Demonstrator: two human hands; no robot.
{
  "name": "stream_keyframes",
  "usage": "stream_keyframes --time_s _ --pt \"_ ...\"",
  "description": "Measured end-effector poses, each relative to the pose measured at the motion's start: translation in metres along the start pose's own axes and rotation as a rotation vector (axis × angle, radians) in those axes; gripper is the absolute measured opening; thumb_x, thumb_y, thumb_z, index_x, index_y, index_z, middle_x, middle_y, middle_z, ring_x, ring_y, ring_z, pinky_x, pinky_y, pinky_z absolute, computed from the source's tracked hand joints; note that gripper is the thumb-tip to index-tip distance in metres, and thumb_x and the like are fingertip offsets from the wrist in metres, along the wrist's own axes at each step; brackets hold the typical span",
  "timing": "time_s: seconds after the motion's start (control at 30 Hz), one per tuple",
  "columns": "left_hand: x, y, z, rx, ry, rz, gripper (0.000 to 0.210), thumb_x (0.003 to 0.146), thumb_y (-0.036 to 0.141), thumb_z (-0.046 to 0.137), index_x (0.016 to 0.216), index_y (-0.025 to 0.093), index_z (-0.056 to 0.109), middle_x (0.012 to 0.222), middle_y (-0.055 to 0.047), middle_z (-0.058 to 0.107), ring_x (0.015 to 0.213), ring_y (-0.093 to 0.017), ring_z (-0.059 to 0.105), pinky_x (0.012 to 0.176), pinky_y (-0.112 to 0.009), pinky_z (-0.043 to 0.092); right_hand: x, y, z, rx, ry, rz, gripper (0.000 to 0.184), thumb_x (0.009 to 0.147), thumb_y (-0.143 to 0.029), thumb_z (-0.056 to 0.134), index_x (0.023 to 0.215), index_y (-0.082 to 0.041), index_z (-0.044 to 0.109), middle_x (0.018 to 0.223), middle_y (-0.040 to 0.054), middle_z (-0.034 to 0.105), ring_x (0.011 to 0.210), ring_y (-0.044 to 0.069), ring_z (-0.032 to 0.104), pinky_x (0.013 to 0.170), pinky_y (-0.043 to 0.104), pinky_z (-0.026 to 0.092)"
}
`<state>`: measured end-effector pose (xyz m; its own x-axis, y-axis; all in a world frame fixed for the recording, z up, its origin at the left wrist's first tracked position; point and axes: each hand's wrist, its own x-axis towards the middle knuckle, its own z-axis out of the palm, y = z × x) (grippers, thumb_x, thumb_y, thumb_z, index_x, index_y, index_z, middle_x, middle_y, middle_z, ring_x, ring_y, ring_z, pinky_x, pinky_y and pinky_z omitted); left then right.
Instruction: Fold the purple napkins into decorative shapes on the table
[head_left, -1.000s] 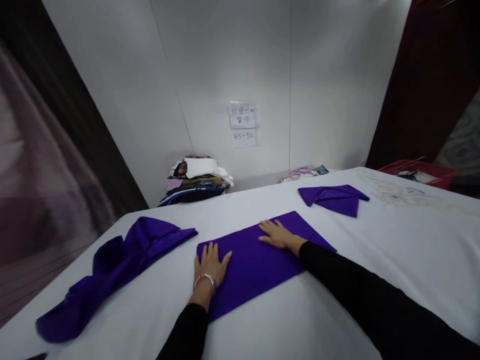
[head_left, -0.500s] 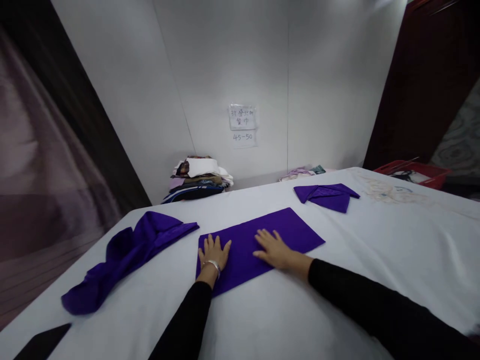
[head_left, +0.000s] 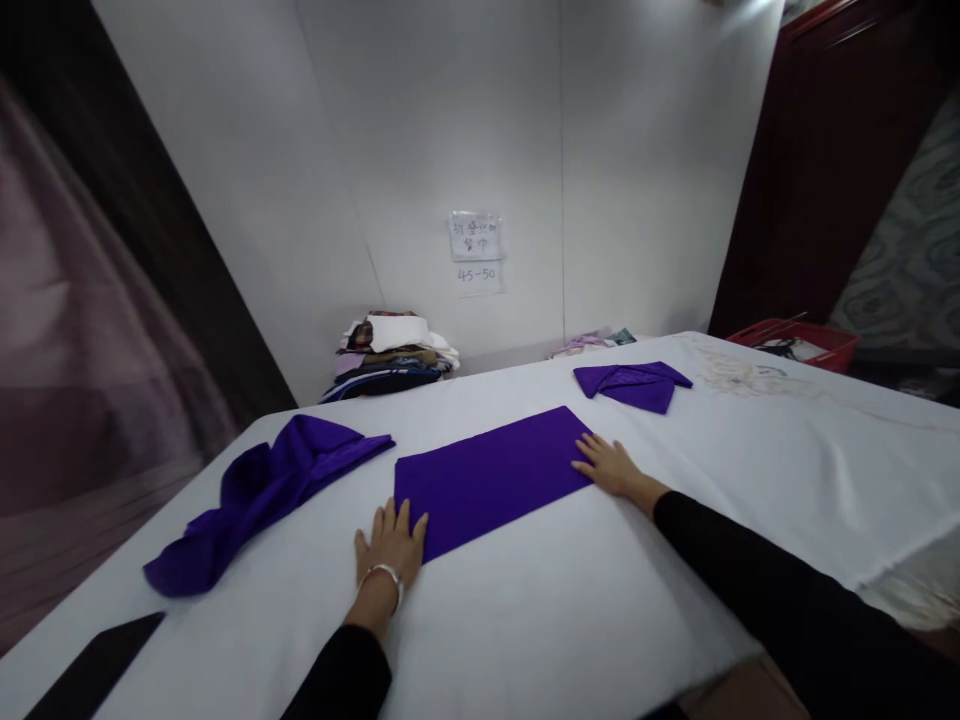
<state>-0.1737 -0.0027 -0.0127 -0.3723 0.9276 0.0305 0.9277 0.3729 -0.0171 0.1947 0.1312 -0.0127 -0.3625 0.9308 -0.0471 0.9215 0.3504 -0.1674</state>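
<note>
A purple cloth napkin (head_left: 487, 475), folded into a flat rectangle, lies on the white-covered table (head_left: 510, 610). At its near left corner rests my left hand (head_left: 391, 545), palm down with fingers spread, a silver bracelet on the wrist. My right hand (head_left: 609, 464) lies flat over the right end, its fingertips on the cloth. Neither hand grips anything. To the left, a crumpled purple cloth (head_left: 259, 500) stretches diagonally across the table. Beyond the right end sits another purple cloth (head_left: 637, 385), folded with pointed corners.
A pile of folded clothes (head_left: 394, 355) stands behind the table's far edge, by the wall. Handwritten paper signs (head_left: 477, 250) hang above. A red basket (head_left: 795, 342) is at the far right; a dark flat object (head_left: 97, 665) lies near left.
My hands have moved apart over the folded napkin: the left toward me and to its near left corner, the right out to its right end. The view has shifted slightly.
</note>
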Motion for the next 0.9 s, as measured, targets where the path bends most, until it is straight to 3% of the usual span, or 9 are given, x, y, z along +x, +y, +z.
stream_keyframes --time_s 0.13,0.23,0.33,0.4,0.5,0.6,0.7,0.8,0.9 --pt "-0.008 -0.021 -0.005 0.006 -0.038 -0.066 0.048 0.087 0.035 0.022 0.133 0.026 0.033 0.146 -0.004 0.019 0.134 -0.023 0.011 0.103 -0.055 0.014 -0.009 0.043 0.003 -0.055 0.026 0.099 0.062 0.086 -0.054 0.020 0.139 -0.023 0.021 0.146 0.0063 0.017 0.133 0.026 0.010 0.102 0.052 0.013" --pt "-0.011 -0.028 -0.008 -0.017 -0.010 -0.183 0.053 0.087 0.041 0.022 0.134 0.019 0.031 0.146 -0.008 0.021 0.133 -0.024 0.016 0.104 -0.053 0.016 -0.009 0.042 0.004 -0.081 -0.009 0.107 0.055 0.088 -0.049 0.020 0.137 -0.026 0.028 0.146 0.0066 0.019 0.133 0.027 0.011 0.100 0.055 0.015" --pt "-0.013 -0.009 -0.012 -0.043 0.074 -0.221 0.054 0.086 0.044 0.022 0.130 0.017 0.037 0.143 -0.011 0.027 0.131 -0.026 0.022 0.103 -0.053 0.018 -0.006 0.002 0.005 -0.089 0.043 0.059 0.058 0.087 -0.052 0.022 0.136 -0.022 0.031 0.146 0.0098 0.016 0.133 0.029 0.008 0.100 0.057 0.012" --pt "-0.016 0.019 -0.014 -0.055 0.124 -0.075 0.053 0.087 0.043 0.022 0.131 0.017 0.036 0.143 -0.010 0.027 0.131 -0.025 0.021 0.105 -0.051 0.015 -0.006 -0.042 0.007 -0.043 0.095 -0.068 0.067 0.085 -0.058 0.022 0.138 -0.017 0.027 0.146 0.0113 0.013 0.133 0.027 0.005 0.102 0.054 0.007" --pt "-0.019 0.061 -0.013 -0.111 0.099 0.145 0.055 0.086 0.047 0.021 0.133 0.021 0.033 0.145 -0.005 0.023 0.133 -0.022 0.016 0.107 -0.048 0.011 -0.008 -0.104 0.015 0.049 0.016 -0.336 0.072 0.084 -0.063 0.019 0.139 -0.017 0.025 0.145 0.0099 0.016 0.133 0.026 0.007 0.104 0.051 0.004" --pt "-0.017 0.065 -0.007 -0.130 0.020 0.184 0.062 0.084 0.053 0.018 0.135 0.020 0.030 0.145 -0.005 0.022 0.134 -0.022 0.013 0.107 -0.049 0.009 -0.010 -0.121 0.024 0.078 -0.048 -0.459 0.071 0.083 -0.064 0.018 0.139 -0.019 0.025 0.145 0.0082 0.018 0.133 0.025 0.010 0.105 0.049 0.004" --pt "-0.012 0.027 -0.003 -0.116 -0.026 0.073 0.066 0.083 0.056 0.015 0.136 0.018 0.027 0.146 -0.006 0.020 0.134 -0.024 0.012 0.106 -0.050 0.012 -0.006 -0.078 0.027 0.055 -0.029 -0.391 0.069 0.084 -0.063 0.018 0.139 -0.021 0.024 0.145 0.0052 0.018 0.133 0.024 0.010 0.105 0.048 0.006" --pt "-0.007 -0.023 -0.005 -0.078 -0.035 -0.089 0.063 0.084 0.052 0.018 0.136 0.018 0.026 0.146 -0.005 0.020 0.134 -0.023 0.013 0.107 -0.049 0.013 0.000 -0.008 0.024 -0.006 0.012 -0.164 0.067 0.084 -0.059 0.022 0.138 -0.020 0.025 0.145 0.0051 0.018 0.133 0.025 0.011 0.104 0.050 0.010" --pt "0.001 -0.045 -0.010 -0.066 -0.028 -0.205 0.061 0.085 0.047 0.019 0.134 0.013 0.030 0.145 -0.012 0.022 0.133 -0.027 0.016 0.104 -0.053 0.015 0.007 0.039 0.017 -0.072 0.000 0.015 0.058 0.086 -0.050 0.025 0.136 -0.022 0.032 0.144 0.0071 0.020 0.132 0.027 0.013 0.101 0.056 0.013"
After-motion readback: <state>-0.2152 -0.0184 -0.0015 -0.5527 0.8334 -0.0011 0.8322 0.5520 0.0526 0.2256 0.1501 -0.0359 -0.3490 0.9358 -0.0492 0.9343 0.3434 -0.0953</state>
